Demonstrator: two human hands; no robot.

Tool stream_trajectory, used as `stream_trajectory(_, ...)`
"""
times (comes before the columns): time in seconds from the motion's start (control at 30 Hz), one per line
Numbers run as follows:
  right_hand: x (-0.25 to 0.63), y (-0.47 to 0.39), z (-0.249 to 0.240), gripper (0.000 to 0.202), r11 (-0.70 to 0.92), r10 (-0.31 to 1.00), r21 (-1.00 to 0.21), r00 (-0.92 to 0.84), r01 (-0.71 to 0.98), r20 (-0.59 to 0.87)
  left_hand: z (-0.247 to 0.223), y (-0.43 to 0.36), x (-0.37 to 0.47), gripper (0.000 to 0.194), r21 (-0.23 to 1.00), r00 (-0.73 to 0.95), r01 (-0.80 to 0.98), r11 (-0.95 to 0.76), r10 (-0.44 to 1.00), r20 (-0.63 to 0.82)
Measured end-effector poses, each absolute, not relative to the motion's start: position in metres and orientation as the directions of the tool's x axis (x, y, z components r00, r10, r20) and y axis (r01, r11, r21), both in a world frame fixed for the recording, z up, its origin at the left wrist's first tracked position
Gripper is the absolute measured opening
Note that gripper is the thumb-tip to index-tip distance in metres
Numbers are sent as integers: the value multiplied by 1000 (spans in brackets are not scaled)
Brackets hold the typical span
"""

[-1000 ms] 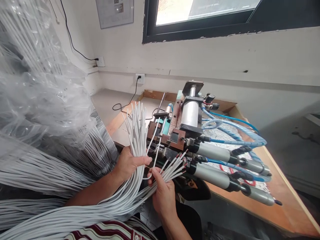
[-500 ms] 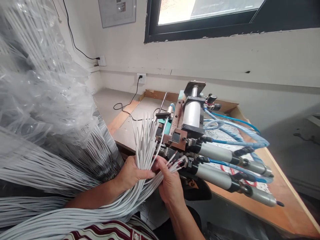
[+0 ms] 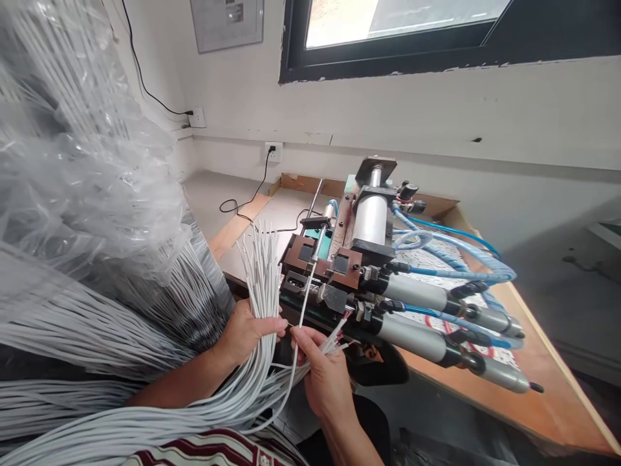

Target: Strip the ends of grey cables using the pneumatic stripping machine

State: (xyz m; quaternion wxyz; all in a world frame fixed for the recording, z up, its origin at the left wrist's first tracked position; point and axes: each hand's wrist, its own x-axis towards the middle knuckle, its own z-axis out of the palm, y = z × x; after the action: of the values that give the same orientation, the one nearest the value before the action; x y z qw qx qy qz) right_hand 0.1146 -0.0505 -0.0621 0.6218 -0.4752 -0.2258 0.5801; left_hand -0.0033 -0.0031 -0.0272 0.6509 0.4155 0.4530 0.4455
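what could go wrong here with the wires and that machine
The right hand pinches one wire aimed at the machine, so its fingertips sit close to the clamp and might get nipped. The left hand grips a fanned bundle right beside it; stray ends could snag.

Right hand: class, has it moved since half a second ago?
Yes. The right hand has dropped down and away from the machine.

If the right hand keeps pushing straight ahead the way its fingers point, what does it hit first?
Most likely the machine's front block. The right hand pinches a single white cable aimed at it, though depth is hard to judge.
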Motion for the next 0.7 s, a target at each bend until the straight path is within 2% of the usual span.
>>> stream_trajectory(0.23,115,-48,-55,22,-88,950,-880,227,-466,-216,-19,-5,-5,22,933,180,-228,280,953,-242)
stream_trajectory(0.3,116,-48,-67,21,-76,957,-921,230,-381,-174,-19,-4,-5,23,923,179,-245,297,949,-258)
stream_trajectory(0.4,114,-48,-100,25,-119,969,-988,205,-100,-137,-19,-4,-5,25,909,177,-285,306,948,-263)
stream_trajectory(0.47,113,-50,-129,27,-174,967,-983,199,62,-159,-19,-4,-4,27,896,188,-309,318,944,-270)
stream_trajectory(0.6,119,-58,-162,32,-257,925,-952,329,168,-191,-21,-3,-5,32,861,197,-350,370,927,-318)
stream_trajectory(0.7,122,-63,-145,44,-194,900,-964,424,184,-100,-20,1,-4,33,836,183,-402,373,927,-326)
